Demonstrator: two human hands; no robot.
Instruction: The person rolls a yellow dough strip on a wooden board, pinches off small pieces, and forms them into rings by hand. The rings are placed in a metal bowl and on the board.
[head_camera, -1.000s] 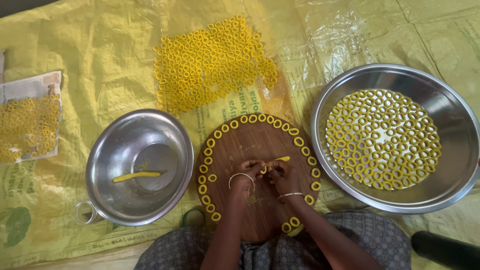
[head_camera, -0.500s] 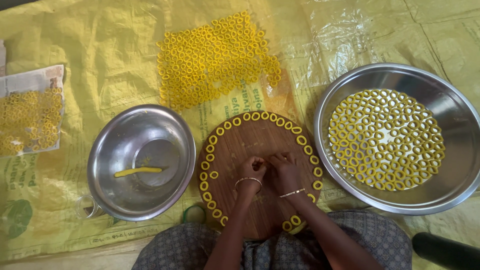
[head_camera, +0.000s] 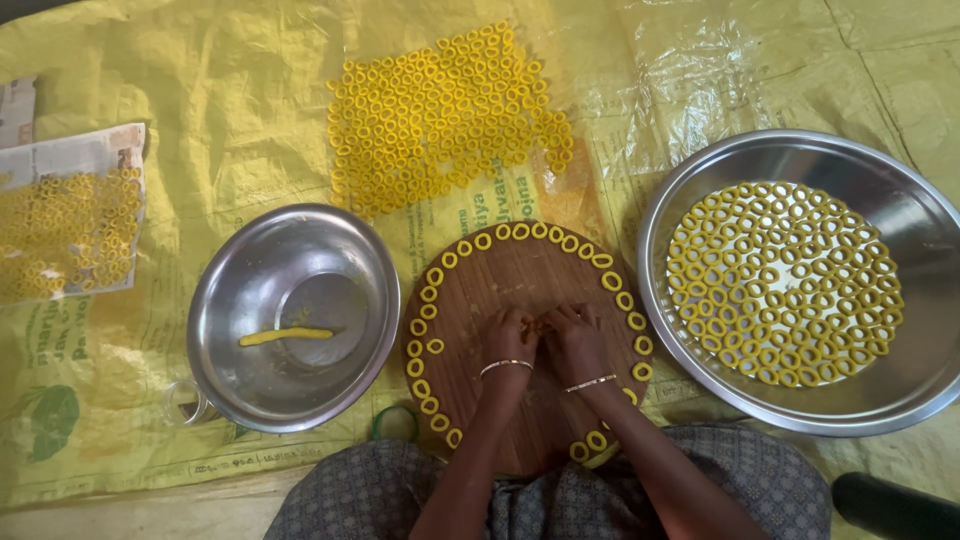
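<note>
On the round wooden board (head_camera: 520, 290), rimmed with yellow dough rings (head_camera: 482, 241), the left hand (head_camera: 510, 340) and right hand (head_camera: 575, 338) meet at its middle, fingertips pinched together on a small bit of dough (head_camera: 541, 325). Left of the board, a steel bowl (head_camera: 240, 390) holds one yellow dough strip (head_camera: 286, 336). Right of the board, a wide steel basin (head_camera: 900, 210) holds many rings.

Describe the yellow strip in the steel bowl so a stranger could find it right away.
Start at the round wooden board under the hands. Left of it sits the smaller steel bowl. The dough strip lies on its bottom: the only straight yellow piece, where everything else yellow nearby is a ring.
</note>
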